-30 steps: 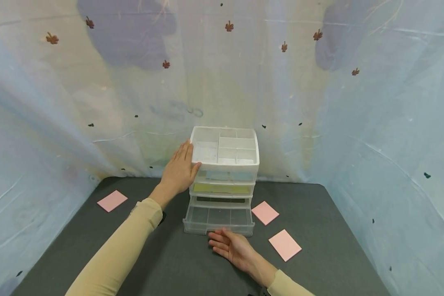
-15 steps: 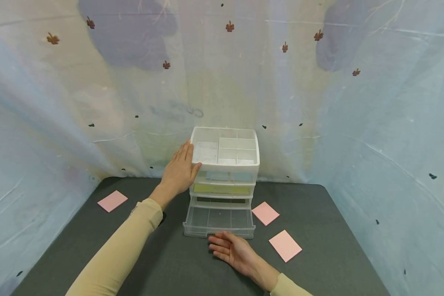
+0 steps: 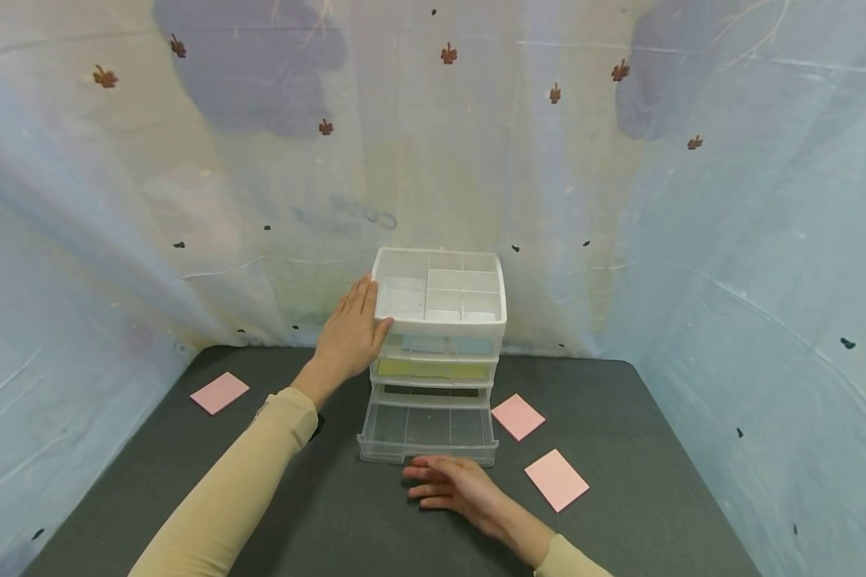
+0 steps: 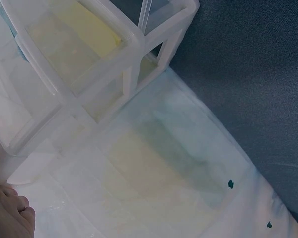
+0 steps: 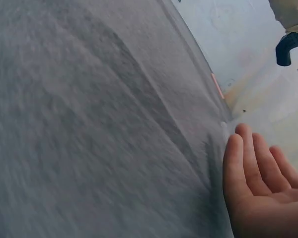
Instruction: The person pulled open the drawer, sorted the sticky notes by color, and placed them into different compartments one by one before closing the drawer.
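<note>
A white plastic drawer organizer with a divided top tray stands at the back of the table. My left hand rests flat on its upper left side, fingers straight, thumb at the front corner. The clear bottom drawer is pulled out toward me, and nothing shows inside it. Just in front of it, my right hand hovers with loosely bent fingers and nothing in them. In the right wrist view those fingers are spread slightly apart. A yellow-green stack shows through a drawer higher up.
Two pink sticky-note pads lie right of the organizer; another pink pad lies at the table's left. A patterned curtain hangs close behind the organizer and along both sides of the dark table.
The bottom drawer has come slightly farther out. My right hand has drawn back a little from its front edge and turned. My left hand stays in place.
</note>
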`<state>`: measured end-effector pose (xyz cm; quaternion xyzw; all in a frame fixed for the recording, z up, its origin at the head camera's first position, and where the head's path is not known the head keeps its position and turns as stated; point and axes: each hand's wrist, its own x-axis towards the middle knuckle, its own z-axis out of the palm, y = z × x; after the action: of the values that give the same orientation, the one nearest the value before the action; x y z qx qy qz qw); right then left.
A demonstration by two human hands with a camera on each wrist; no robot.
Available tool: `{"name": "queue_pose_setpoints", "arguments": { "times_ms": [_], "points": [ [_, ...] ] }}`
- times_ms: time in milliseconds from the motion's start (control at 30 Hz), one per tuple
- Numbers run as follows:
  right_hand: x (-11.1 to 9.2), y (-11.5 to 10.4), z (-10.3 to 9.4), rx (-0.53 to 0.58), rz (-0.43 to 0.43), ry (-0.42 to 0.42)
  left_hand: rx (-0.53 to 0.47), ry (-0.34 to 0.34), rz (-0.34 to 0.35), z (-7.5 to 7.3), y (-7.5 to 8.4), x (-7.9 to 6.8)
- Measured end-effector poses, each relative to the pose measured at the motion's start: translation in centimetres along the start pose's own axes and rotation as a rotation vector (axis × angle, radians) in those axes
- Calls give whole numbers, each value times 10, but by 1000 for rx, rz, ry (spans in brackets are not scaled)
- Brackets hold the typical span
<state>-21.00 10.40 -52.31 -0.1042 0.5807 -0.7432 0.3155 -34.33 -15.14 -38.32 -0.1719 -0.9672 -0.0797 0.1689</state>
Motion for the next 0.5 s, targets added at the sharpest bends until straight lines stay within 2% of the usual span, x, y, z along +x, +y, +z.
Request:
{"name": "queue_pose_setpoints", "arguments": {
  "times_ms": [267, 500],
  "points": [
    [-17, -20, -15, -210, -161, -31, -4, 9, 5, 3, 0, 0],
    [-36, -41, -35, -457, -326, 47, 2, 27, 7, 3, -1, 1]
  ]
}}
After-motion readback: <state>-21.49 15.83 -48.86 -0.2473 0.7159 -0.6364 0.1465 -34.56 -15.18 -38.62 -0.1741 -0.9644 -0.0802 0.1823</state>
